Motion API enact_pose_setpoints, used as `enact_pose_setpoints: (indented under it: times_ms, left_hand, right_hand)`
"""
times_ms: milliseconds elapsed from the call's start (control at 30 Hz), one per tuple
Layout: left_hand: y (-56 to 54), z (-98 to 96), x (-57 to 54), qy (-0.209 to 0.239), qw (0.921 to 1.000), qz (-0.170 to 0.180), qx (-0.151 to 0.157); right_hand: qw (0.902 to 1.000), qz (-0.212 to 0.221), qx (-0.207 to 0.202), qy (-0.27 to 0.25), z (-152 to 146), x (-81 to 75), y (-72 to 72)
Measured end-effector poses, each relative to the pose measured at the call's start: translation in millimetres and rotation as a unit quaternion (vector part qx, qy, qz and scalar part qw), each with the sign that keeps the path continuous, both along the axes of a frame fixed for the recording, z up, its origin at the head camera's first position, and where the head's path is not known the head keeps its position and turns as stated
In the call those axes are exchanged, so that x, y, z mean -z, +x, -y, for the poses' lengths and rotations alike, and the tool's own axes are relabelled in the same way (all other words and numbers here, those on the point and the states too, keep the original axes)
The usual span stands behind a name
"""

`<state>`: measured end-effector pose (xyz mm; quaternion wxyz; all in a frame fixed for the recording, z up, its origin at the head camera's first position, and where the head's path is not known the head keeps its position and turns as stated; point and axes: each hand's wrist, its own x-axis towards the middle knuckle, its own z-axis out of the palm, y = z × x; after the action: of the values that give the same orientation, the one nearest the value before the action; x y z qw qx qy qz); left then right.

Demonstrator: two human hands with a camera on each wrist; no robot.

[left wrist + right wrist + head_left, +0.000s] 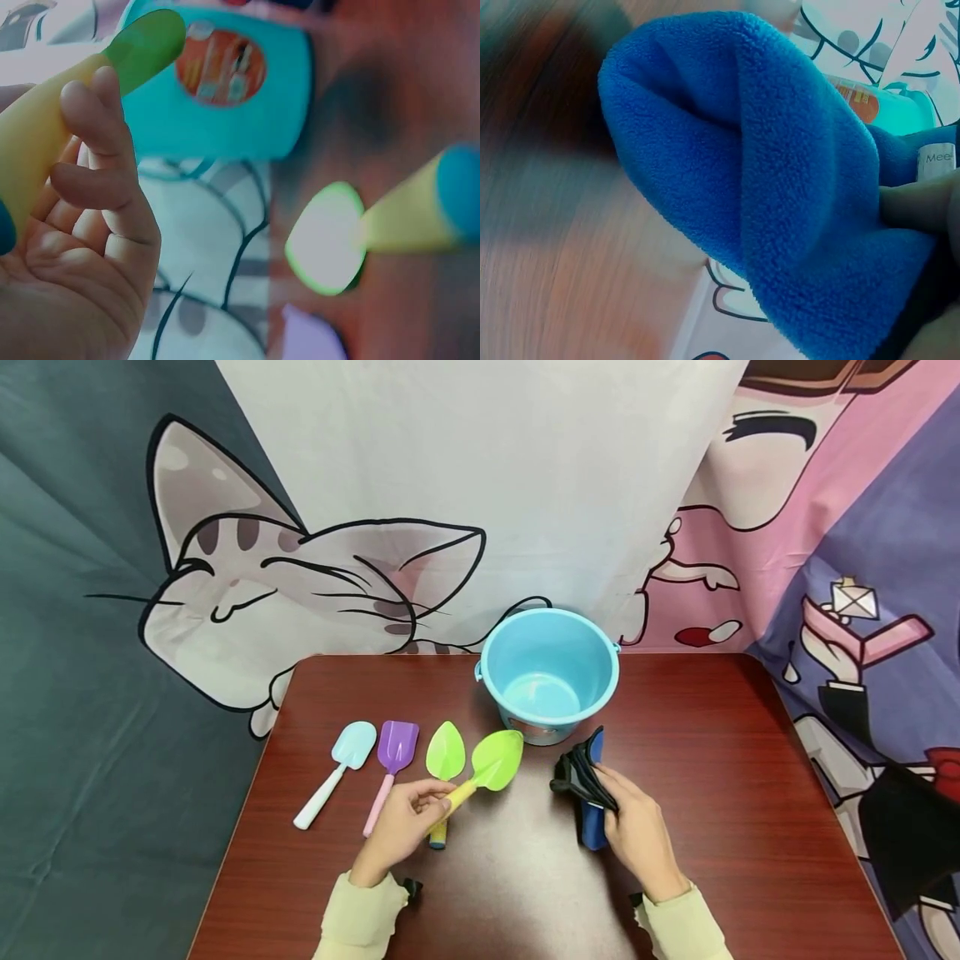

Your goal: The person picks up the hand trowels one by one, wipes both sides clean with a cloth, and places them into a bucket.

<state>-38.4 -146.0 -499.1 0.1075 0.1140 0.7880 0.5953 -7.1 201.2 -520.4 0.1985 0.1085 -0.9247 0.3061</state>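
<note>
My left hand pinches the yellow handle of a green toy trowel, raised over the table with its blade toward the bucket. Beneath it lies a second green trowel, partly hidden by the hand. To the left are a purple shovel with a pink handle and a light blue shovel with a white one. My right hand grips a folded blue-and-black cloth. In the right wrist view the cloth is fleecy blue and carries a small white tag.
A light blue bucket stands upright near the table's back edge, beyond both hands. A label on its side shows in the left wrist view. Behind the brown table hangs a printed cloth backdrop.
</note>
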Motion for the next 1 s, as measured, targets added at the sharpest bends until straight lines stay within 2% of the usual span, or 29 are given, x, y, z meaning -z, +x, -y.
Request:
enact_pose_setpoints:
  times_ms: [167,300,400,533,667,867,1000]
  left_hand:
    - [-6.1,21.7,-17.1,-0.021,0.9988,-0.038,-0.024]
    - [-12.5,34.1,-33.0,-0.011,0.9970,-0.065,-0.041]
    - [-20.7,36.5,-46.7,-0.019,0.9939,-0.094,-0.055]
    - [-37.3,28.4,-65.2,-0.061,0.9861,-0.142,-0.061]
    - [-56.9,11.3,-80.6,-0.121,0.9698,-0.201,-0.066]
    - [-80.5,-19.1,-91.4,-0.218,0.9324,-0.278,-0.079]
    - [-91.1,-38.9,-95.0,-0.238,0.9203,-0.301,-0.076]
  right_hand:
    - [0.9999,-0.012,0.006,-0.004,-2,1.5,-1.6]
    - [0.9998,-0.014,0.011,-0.008,-3,1.4,-2.1]
    - [0.9998,-0.015,0.013,-0.008,-3,1.6,-2.5]
    - [0.9998,-0.013,0.013,-0.007,-3,2.8,-3.6]
    - [0.9999,-0.007,0.013,-0.005,-2,3.8,-4.5]
    - [0.9998,-0.006,0.016,-0.006,-3,3.4,-4.2]
    - [0.9998,-0.013,0.013,-0.005,-6,3.3,-4.3]
